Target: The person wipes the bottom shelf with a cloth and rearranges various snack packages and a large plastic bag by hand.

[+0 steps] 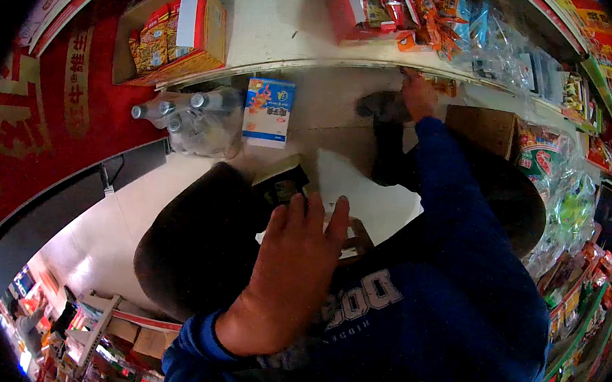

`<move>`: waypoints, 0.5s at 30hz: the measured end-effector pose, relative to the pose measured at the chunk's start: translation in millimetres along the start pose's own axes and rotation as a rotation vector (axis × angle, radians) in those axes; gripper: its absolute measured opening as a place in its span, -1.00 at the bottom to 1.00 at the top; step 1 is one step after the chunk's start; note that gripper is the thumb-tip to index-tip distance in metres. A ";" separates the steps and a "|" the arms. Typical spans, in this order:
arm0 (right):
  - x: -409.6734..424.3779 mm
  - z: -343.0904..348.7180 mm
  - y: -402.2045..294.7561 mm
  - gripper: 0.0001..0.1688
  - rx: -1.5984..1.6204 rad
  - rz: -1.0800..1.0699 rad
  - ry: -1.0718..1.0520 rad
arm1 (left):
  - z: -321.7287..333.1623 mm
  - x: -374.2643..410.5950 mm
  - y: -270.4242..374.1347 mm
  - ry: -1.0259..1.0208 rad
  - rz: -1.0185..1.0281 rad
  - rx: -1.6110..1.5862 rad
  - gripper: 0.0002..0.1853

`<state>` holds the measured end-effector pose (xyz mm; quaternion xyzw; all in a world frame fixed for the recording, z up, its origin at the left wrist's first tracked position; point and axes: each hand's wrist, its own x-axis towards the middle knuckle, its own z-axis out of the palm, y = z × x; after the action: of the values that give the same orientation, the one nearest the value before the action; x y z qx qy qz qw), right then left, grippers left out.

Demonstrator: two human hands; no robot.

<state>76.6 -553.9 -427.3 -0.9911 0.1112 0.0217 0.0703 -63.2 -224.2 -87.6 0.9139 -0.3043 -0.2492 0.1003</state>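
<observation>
My left hand (296, 266) hovers palm down in front of my body, fingers a little apart, with nothing visible in it. Just beyond its fingertips is an open box with dark contents (284, 185); another small box (357, 239) shows partly beside the hand. My right hand (419, 94) reaches out to the lower shelf's front edge (350, 63), its fingertips at or just under the edge. Whether it holds anything cannot be told. An orange packet (444, 86) lies right beside it. A blue and white printed box (268, 112) lies on the tiled floor.
Shrink-wrapped bottles (206, 119) stand left of the printed box. On the shelf are a carton of yellow-red packets (169, 37), a red carton (354, 10) and loose orange packets (436, 17). A cardboard box (480, 131) and plastic-wrapped goods (562, 197) are at right. A person (29, 325) appears far lower left.
</observation>
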 end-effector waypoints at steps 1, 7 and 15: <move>3.9 -1.3 8.1 -0.67 0.076 0.028 0.044 | -0.7 0.9 2.0 -0.018 0.005 -0.011 -0.51; -9.0 78.2 -48.8 -0.74 -0.259 -0.307 0.201 | 2.5 11.6 15.9 -0.001 0.077 -0.037 -0.53; -4.8 42.0 -90.2 -0.68 0.092 -0.420 -0.152 | 13.7 23.7 4.8 0.040 0.028 -0.039 -0.53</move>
<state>91.0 -459.8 -456.4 -0.9837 -0.1024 0.0763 0.1267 -56.3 -242.9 -107.1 0.9123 -0.3099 -0.2354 0.1278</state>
